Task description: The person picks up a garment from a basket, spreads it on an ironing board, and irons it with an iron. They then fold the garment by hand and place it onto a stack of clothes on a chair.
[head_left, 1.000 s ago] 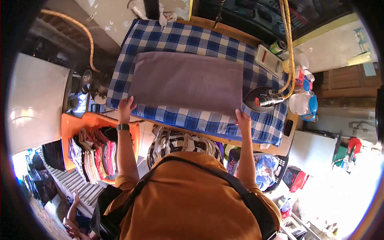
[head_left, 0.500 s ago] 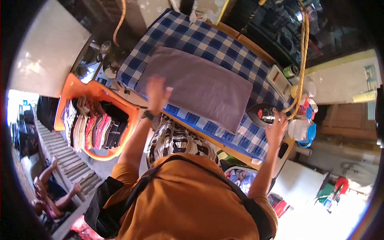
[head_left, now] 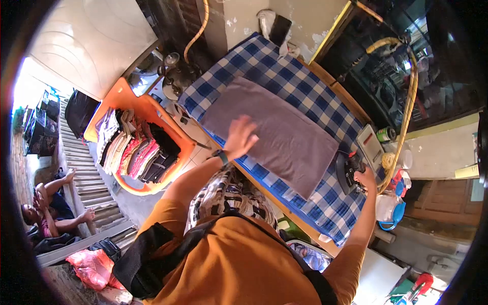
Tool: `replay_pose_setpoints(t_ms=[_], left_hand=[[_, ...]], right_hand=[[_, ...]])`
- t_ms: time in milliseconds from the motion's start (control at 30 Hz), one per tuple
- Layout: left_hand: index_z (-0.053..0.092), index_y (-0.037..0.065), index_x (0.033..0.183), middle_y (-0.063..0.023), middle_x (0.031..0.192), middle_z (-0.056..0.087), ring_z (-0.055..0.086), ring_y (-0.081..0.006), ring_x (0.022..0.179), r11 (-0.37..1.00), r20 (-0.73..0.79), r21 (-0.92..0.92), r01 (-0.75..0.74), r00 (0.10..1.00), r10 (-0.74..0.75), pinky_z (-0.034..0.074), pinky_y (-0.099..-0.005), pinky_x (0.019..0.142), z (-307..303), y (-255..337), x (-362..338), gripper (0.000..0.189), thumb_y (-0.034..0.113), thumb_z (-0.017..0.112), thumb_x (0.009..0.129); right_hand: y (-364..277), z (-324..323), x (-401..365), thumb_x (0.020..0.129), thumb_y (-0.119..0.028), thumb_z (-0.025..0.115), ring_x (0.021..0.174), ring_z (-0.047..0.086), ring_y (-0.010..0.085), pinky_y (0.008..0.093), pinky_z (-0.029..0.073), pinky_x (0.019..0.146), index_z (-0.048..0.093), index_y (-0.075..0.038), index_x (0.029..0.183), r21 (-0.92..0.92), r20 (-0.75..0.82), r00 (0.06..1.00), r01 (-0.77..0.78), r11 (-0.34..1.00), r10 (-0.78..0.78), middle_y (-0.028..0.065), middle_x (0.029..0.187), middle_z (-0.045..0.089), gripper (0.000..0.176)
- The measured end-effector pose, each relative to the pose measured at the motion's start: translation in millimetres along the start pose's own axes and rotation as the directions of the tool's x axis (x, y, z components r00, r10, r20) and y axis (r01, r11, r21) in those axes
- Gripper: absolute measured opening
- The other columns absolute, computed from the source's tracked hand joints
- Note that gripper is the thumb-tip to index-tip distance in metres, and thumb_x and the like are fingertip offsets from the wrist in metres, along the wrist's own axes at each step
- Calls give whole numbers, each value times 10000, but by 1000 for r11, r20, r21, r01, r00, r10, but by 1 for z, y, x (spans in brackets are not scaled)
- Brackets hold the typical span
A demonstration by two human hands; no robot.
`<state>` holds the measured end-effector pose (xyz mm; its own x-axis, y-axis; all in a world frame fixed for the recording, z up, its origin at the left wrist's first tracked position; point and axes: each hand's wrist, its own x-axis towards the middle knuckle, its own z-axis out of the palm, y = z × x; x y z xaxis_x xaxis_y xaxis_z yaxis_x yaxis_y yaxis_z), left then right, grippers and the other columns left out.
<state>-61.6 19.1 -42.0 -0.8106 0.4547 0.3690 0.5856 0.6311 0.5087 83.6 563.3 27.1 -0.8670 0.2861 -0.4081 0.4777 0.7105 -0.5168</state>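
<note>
A flat grey-purple cloth [head_left: 284, 137] lies on a blue-and-white checked cover [head_left: 310, 91] spread over a table. Over the cloth's left part, near its front edge, is my left hand [head_left: 241, 138], its fingers spread and slightly blurred, holding nothing. At the right end of the table my right hand [head_left: 366, 179] is closed round the handle of a dark iron [head_left: 347, 173]. The iron sits on the checked cover, just beyond the right edge of the cloth.
An orange plastic chair [head_left: 122, 94] at the left holds a row of folded clothes [head_left: 137, 147]. A yellow cord [head_left: 410, 112] hangs at the right, near a white tray [head_left: 370, 145] and a green can [head_left: 386, 134]. Another person [head_left: 56, 208] sits at the lower left.
My right hand has closed on the iron's handle; before, it was open beside it. My left hand has shifted onto the cloth. The whole view has turned and shifted.
</note>
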Motion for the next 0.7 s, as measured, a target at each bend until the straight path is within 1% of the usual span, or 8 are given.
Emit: replay_pose_setpoints(t_ms=[67,100,267,333,400,533,633,700], left_hand=[[444,65,1246,-223,1332,380,287,-415,1284,952,-301,132,277,926,-228,187,-540,1055,-13,-39,5,464,330,543,879],[435,63,1258,-229,1336,375,286,-425,1279,919,-422,112,378,856,-300,196,-536,1050,-18,-60,10,471,336,532,886],[498,41,1218,-190,1236,466,392,-379,1171,812,-314,180,555,815,-487,293,-512,962,-25,-123,46,508,407,537,868],[526,33,1198,-178,1189,500,429,-362,1122,809,-148,188,557,830,-537,331,-498,922,-26,-135,67,539,444,553,850],[580,32,1131,-152,1089,550,472,-337,1032,835,-101,208,509,861,-499,375,-465,871,-13,-152,95,584,494,621,776],[602,107,1105,-138,1034,584,491,-346,1009,896,117,174,409,894,-432,415,-465,833,-6,-179,132,550,480,683,710],[601,108,1059,-112,947,605,553,-289,929,864,275,-17,503,833,-479,456,-443,781,-10,-204,141,425,370,701,741],[583,79,991,-85,872,620,601,-211,827,617,278,-634,466,882,-381,488,-348,719,-18,-216,144,232,201,663,810]], right_hand=[[-12,3,0,684,-114,661,500,576,125,270,459,462,589,12,956,375,-5,981,-180,909,196,94,683,631,308],[-27,6,-3,679,-115,679,507,573,142,285,444,454,587,-8,829,291,-130,929,-300,909,348,65,651,615,207],[-143,35,-25,698,-109,679,480,555,139,280,435,429,578,-3,853,552,-28,989,-107,827,146,71,658,604,213],[-163,45,-13,698,-129,682,486,565,143,291,450,434,577,1,909,406,220,974,-148,902,60,75,669,605,269],[-264,80,-34,711,-162,676,496,568,133,268,483,485,571,0,941,300,168,982,-130,945,81,58,641,592,301],[-335,196,-7,633,-287,683,742,654,315,410,517,702,538,-68,1201,-267,292,891,424,865,-346,187,839,663,626],[-416,219,3,650,-319,666,798,644,362,449,510,718,555,-66,1203,-308,514,773,571,761,-372,242,829,646,618],[-442,239,29,656,-315,659,811,643,364,451,509,730,586,-59,1150,-265,462,783,570,777,-416,243,831,645,561]])
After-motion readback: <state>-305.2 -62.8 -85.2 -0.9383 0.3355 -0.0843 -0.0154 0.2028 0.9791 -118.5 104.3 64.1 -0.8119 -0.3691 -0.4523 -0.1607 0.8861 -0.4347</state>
